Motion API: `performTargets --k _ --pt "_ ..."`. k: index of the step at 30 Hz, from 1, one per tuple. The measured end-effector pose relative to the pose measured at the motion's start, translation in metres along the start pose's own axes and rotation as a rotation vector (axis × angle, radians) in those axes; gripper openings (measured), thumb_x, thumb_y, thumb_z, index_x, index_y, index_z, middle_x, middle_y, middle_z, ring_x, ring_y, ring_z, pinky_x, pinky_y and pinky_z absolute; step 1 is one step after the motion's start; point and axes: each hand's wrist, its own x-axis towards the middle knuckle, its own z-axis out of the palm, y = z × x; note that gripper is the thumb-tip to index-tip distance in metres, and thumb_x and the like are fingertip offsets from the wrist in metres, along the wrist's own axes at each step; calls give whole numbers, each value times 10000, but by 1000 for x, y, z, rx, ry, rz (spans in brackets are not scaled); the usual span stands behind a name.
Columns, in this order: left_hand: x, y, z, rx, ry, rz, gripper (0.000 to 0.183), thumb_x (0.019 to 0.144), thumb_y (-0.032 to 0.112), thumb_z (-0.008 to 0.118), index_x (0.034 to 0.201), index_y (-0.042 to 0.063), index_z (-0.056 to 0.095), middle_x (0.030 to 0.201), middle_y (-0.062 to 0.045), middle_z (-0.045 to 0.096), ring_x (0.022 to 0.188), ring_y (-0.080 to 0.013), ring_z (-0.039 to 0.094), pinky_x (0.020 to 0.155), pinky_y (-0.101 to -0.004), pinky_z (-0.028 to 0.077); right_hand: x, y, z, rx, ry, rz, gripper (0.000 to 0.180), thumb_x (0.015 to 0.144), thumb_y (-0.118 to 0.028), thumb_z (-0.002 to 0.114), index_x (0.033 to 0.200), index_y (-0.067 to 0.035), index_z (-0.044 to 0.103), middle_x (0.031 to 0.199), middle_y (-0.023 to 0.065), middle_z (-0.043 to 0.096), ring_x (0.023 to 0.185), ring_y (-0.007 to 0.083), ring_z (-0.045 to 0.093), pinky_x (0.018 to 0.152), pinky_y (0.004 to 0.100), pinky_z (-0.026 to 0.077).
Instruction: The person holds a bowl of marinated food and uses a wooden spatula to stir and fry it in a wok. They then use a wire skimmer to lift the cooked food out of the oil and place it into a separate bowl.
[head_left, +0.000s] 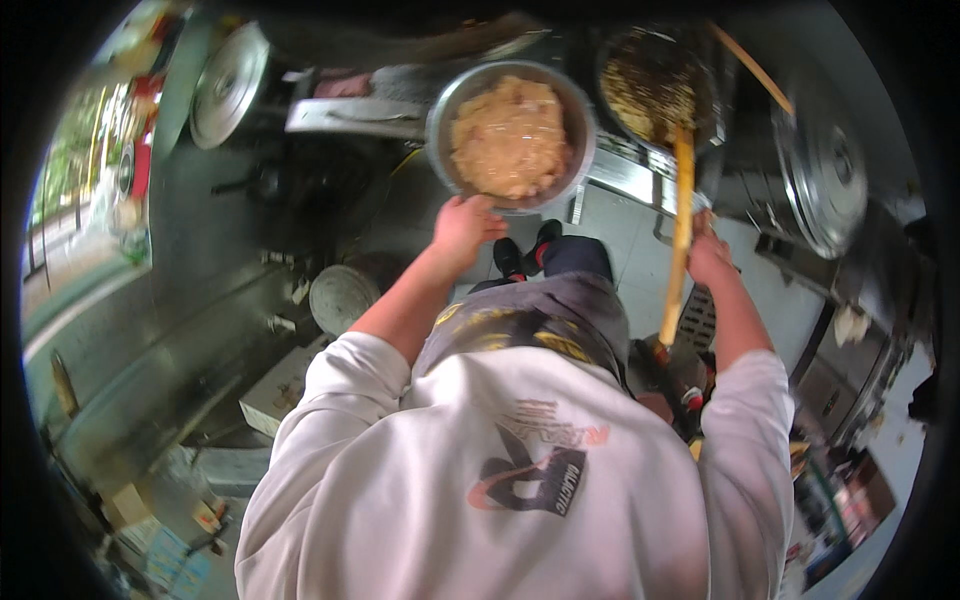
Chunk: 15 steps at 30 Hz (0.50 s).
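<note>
A round metal bowl (436, 139) in front of me holds a pale orange-brown mass (510, 139) with a glossy surface, perhaps raw marinated meat. My left hand (469, 229) grips the bowl's near rim. To the right, a pan (606, 94) contains dark and yellowish bits in what looks like oil. A long wooden handle (681, 232) reaches from that pan back towards me. Just right of this handle is my right hand (709, 251), blurred, beside the stove's front edge. Whether its fingers close on anything is hidden.
A lidded metal pot (821, 180) stands at right, with a thin wooden stick (750, 67) near it. Another round metal lid (232, 86) leans at upper left. A pale round-topped container (343, 298) and a white box (274, 394) are at left. Tiled floor (622, 217) shows below.
</note>
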Motion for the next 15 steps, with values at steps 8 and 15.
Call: performTargets --k 8,15 --pt "1 -19 8 -167 -72 104 197 896 92 589 1052 -15 537 760 -121 634 613 -207 640 557 -328 531 27 29 9 40 39 -117 977 860 -130 668 1581 -103 10 1566 211 304 1307 387 486 1039 435 449" --pt "-5 -24 16 -236 -67 122 194 912 117 580 1048 -16 543 800 -72 625 624 -154 613 566 -310 509 37 56 3 -154 -135 -88 776 880 -101 618 1513 -13 179 1424 273 467 1309 391 481 1059 434 427"
